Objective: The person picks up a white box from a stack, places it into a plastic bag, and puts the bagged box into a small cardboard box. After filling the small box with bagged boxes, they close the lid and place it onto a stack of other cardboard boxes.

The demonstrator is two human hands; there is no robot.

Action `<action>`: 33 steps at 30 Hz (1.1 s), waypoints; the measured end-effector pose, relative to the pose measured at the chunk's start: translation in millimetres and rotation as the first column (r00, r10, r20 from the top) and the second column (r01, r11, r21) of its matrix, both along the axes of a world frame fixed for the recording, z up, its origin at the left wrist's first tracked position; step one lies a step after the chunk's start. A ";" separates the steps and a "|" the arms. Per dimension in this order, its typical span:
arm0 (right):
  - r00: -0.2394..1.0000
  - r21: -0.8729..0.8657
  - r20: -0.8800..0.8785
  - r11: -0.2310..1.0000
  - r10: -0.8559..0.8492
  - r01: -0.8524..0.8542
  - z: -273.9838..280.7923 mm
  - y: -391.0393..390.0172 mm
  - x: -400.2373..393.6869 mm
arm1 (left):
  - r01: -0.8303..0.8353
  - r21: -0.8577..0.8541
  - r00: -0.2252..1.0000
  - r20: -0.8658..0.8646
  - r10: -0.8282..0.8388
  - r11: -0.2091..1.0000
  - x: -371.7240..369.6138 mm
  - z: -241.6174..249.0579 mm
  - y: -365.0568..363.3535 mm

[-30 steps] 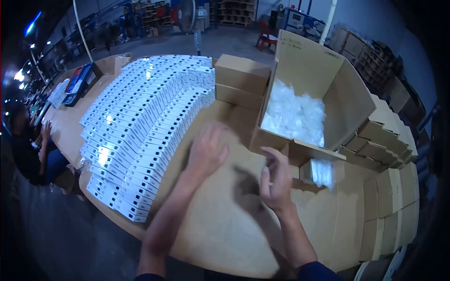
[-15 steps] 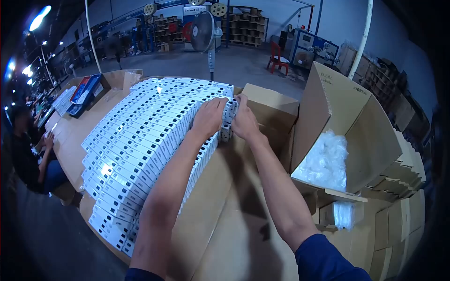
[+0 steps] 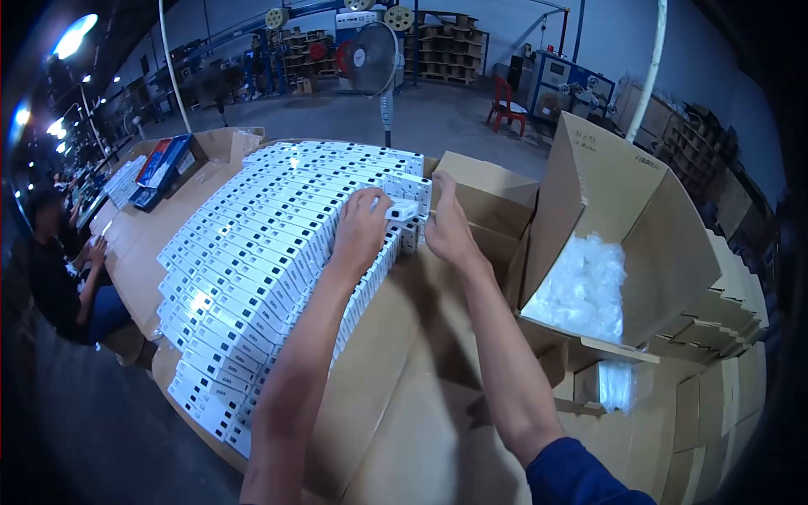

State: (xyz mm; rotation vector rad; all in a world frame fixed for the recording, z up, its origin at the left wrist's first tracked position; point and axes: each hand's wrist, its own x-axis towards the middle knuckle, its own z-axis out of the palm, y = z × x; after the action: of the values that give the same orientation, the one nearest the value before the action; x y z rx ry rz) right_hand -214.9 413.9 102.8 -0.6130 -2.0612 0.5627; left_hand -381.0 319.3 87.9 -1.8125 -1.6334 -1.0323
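A large block of small white boxes (image 3: 244, 244), packed in tight rows with dark square marks on their ends, covers the left part of the cardboard-topped table (image 3: 396, 387). My left hand (image 3: 362, 231) is closed at the far right end of this block, its fingers curled round one small white box (image 3: 402, 210) that sticks out to the right, tilted. Just right of it, my right hand (image 3: 450, 229) is raised with its fingers pointing up and apart from the thumb. A narrow gap separates it from the white box, and it holds nothing I can see.
An open carton (image 3: 497, 189) stands beyond my right hand. Closer on the right, a bigger carton (image 3: 656, 227) contains clear plastic bags (image 3: 581, 282). A small box holds plastic sleeves (image 3: 616, 385). A blue tray (image 3: 160, 172) lies far left, near a seated person (image 3: 67, 269).
Both hands were together on the boxes at the far right end. Now they are apart, the left lower with a white box tilted out, the right opened. My view has shifted slightly.
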 end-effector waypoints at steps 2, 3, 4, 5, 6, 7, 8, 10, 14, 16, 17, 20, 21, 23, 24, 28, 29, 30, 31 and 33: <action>0.988 -0.008 -0.139 0.997 0.072 -0.073 1.9 -26.8 24.5 | 0.025 0.009 0.993 0.118 -0.026 1.000 20.4 12.9 -31.1; 0.985 -0.205 -0.146 0.971 0.097 -0.126 12.0 -51.5 43.6 | 0.031 0.039 0.977 0.208 -0.038 0.999 33.6 16.9 -46.4; 0.982 -0.393 -0.161 0.906 0.100 -0.157 22.4 -76.2 62.7 | 0.033 0.057 0.961 0.274 -0.048 0.998 46.8 19.7 -63.2; 0.967 -0.498 -0.210 0.836 0.142 -0.231 27.3 -96.6 83.7 | 0.041 0.077 0.938 0.340 -0.065 0.996 61.1 21.1 -79.4; 0.950 -0.591 -0.265 0.751 0.166 -0.296 30.4 -115.7 106.6 | 0.057 0.094 0.910 0.406 -0.090 0.994 78.0 21.9 -95.0; 0.926 -0.627 -0.314 0.688 0.207 -0.366 32.8 -134.3 128.5 | 0.026 0.119 0.932 0.357 -0.067 0.993 95.0 24.1 -112.1; 0.897 -0.651 -0.369 0.621 0.244 -0.437 36.0 -149.3 149.0 | -0.004 0.152 0.951 0.308 -0.043 0.988 113.2 27.8 -127.1; 0.881 -0.729 -0.377 0.495 0.286 -0.472 47.8 -171.1 187.4 | 0.052 0.174 0.955 0.279 -0.100 0.983 152.4 33.7 -153.1; 0.848 -0.672 -0.423 0.518 0.319 -0.530 54.4 -182.2 248.6 | 0.277 0.154 0.938 0.172 -0.302 0.948 225.2 47.8 -161.6; 0.861 -0.686 -0.439 0.523 0.256 -0.505 56.6 -174.2 276.5 | 0.444 0.016 0.863 0.262 -0.432 0.896 256.0 66.4 -155.0; 0.860 -0.701 -0.481 0.513 0.172 -0.495 59.2 -170.1 289.9 | 0.520 -0.047 0.819 0.313 -0.481 0.853 267.4 73.1 -147.8; 0.944 -0.681 -0.318 0.670 0.092 -0.295 70.8 -142.4 337.8 | 0.575 -0.107 0.777 0.383 -0.500 0.811 282.8 91.0 -100.6; 0.954 -0.665 -0.295 0.705 0.053 -0.245 73.0 -129.4 349.9 | 0.534 -0.169 0.830 0.293 -0.475 0.829 285.6 95.7 -78.3; 0.988 -0.532 -0.150 0.845 -0.024 -0.060 75.7 -96.0 370.3 | 0.419 -0.229 0.908 0.090 -0.409 0.879 294.0 89.9 -23.5; 0.989 -0.498 -0.127 0.867 -0.078 0.005 79.1 -82.5 375.6 | 0.349 -0.220 0.932 -0.018 -0.361 0.911 299.5 80.2 8.6; 0.976 -0.351 -0.074 0.921 -0.204 0.166 83.0 -37.8 385.3 | 0.045 -0.509 0.955 -0.231 -0.187 0.860 299.4 57.6 120.2; 0.973 -0.357 -0.104 0.921 -0.206 0.156 82.3 -29.4 384.4 | -0.012 -0.536 0.930 -0.317 -0.188 0.844 292.4 44.5 141.4; 0.970 -0.363 -0.132 0.921 -0.204 0.145 81.1 -23.1 383.6 | -0.072 -0.557 0.897 -0.398 -0.190 0.827 289.5 40.5 151.0; 0.968 -0.381 -0.135 0.913 -0.210 0.145 80.2 -18.7 382.8 | -0.136 -0.571 0.858 -0.477 -0.192 0.810 287.0 35.3 158.6; 0.968 -0.302 -0.080 0.931 -0.238 0.204 75.0 -6.7 381.8 | -0.031 -0.569 0.953 -0.265 -0.148 0.822 293.3 43.7 151.0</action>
State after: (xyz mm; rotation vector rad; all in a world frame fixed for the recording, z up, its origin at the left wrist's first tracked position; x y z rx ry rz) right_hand 166.9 407.2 177.8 -0.9513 -1.7833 0.7574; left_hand -87.7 470.3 131.5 -2.2709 -1.8174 -0.2533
